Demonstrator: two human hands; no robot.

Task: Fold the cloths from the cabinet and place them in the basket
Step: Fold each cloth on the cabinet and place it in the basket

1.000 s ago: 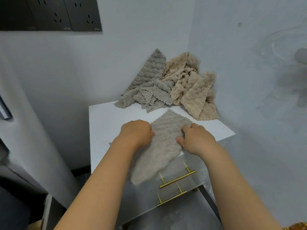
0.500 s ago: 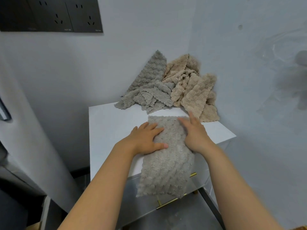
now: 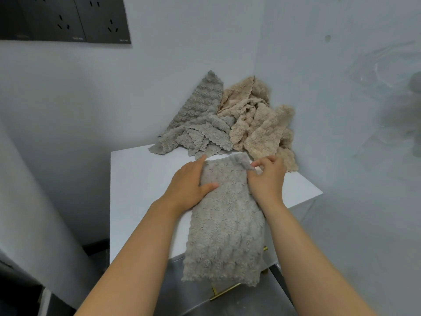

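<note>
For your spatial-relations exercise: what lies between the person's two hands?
The grey cloth, in the head view; left hand rests on it, right hand pinches its corner.

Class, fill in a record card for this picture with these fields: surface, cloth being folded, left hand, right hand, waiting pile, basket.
surface: white flat-topped cabinet
cloth being folded: grey fluffy rectangular cloth, near end hanging over the front edge
left hand: flat on the cloth's left side
right hand: pinches its far right corner
waiting pile: crumpled grey and beige fluffy cloths, back corner
basket: not in view
</note>
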